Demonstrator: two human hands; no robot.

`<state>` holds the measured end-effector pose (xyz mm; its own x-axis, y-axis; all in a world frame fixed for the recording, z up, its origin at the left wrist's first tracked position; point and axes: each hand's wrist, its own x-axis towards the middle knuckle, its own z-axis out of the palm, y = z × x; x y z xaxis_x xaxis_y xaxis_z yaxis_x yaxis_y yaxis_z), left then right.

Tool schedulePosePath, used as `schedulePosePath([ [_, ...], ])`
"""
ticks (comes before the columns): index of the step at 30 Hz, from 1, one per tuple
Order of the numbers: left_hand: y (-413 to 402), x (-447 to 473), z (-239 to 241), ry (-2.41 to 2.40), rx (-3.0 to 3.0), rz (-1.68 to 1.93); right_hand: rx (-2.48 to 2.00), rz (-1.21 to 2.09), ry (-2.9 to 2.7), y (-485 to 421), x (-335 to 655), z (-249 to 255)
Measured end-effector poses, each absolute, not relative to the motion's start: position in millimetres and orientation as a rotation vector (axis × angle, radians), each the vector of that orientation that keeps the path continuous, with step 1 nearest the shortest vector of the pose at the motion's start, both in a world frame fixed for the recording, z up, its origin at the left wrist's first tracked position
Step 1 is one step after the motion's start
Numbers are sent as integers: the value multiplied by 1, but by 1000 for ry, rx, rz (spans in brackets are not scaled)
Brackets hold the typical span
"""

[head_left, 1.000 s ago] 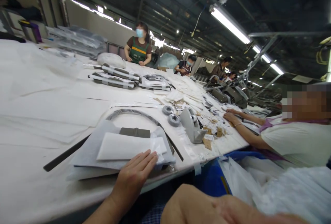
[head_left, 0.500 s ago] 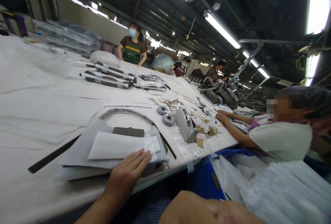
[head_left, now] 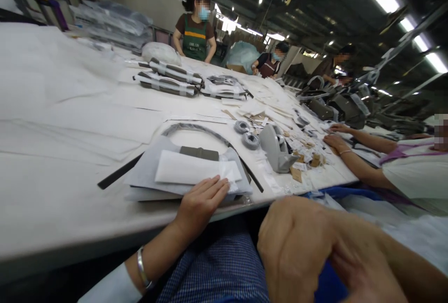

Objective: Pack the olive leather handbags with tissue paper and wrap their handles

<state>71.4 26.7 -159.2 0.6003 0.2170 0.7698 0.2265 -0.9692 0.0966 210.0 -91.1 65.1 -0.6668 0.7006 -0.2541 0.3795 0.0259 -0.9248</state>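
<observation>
Left hand [head_left: 203,200] still flat, fingers apart, on white sheet [head_left: 191,172] | right hand [head_left: 297,242] now raised, grip unclear

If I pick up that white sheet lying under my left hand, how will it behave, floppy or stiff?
Probably floppy: the white sheet looks thin and lies flat on the grey sheets beneath. Likely light, since only the left hand resting on its near edge pins it. It may slide easily, as its clear end looks glossy like plastic film.
</observation>
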Motion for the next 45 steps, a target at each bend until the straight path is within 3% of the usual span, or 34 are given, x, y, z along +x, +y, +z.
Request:
schedulePosePath([
  [8, 26, 72, -156, -394, -2820, -1338, -1564, 1068, -2582, -22, 261, 28],
  [16, 27, 73, -158, -394, -2807, -1320, -1662, 653, -2975, 36, 265, 0],
  [36, 28, 71, -156, -391, -2848, -1309, -1666, 675, -3159, 57, 258, 0],
  [45, 27, 72, -155, -394, -2827, -1350, -1728, 529, -3235, 68, 250, -15],
])
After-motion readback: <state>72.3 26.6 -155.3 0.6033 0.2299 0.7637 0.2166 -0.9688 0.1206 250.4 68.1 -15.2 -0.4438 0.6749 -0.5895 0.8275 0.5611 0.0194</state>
